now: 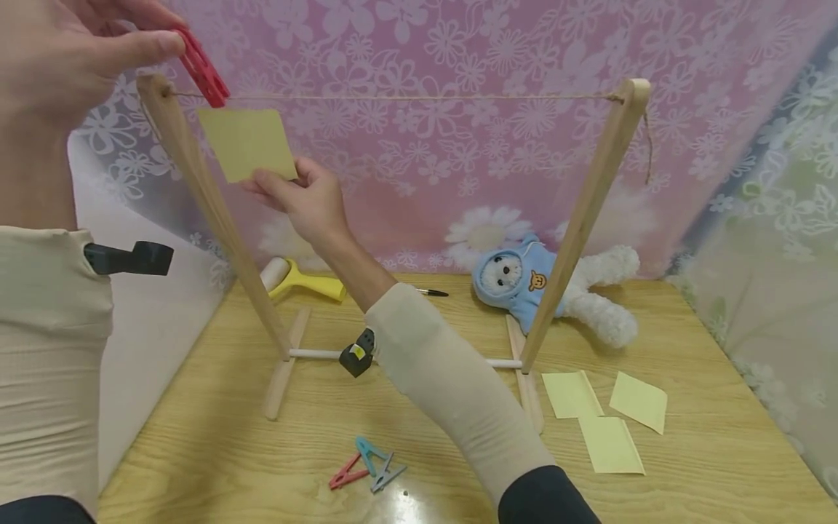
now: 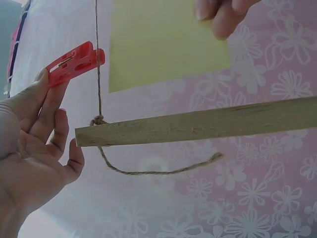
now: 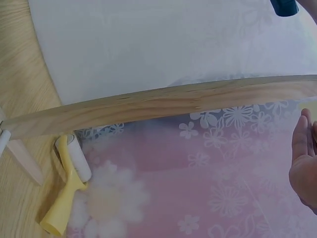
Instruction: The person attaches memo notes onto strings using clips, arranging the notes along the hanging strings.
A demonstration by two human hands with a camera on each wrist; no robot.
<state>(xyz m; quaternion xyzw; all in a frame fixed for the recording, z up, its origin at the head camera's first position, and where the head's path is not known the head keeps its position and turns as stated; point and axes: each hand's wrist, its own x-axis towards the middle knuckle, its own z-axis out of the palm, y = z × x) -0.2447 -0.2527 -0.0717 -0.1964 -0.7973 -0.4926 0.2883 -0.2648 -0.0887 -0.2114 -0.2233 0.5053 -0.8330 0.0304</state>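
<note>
My left hand pinches a red clothespin by its handle end, near the left end of a thin twine line. In the left wrist view the tip of the clothespin meets the twine. With thumb and fingers, my right hand holds a yellow sticky note by its lower right corner. The note's top edge sits just under the line, close to the clothespin's tip. Only part of my right hand shows at the edge of the right wrist view.
The twine is tied between two wooden posts. On the table lie several clothespins, sticky notes, a yellow-handled lint roller, a pen and a plush toy in a blue hoodie.
</note>
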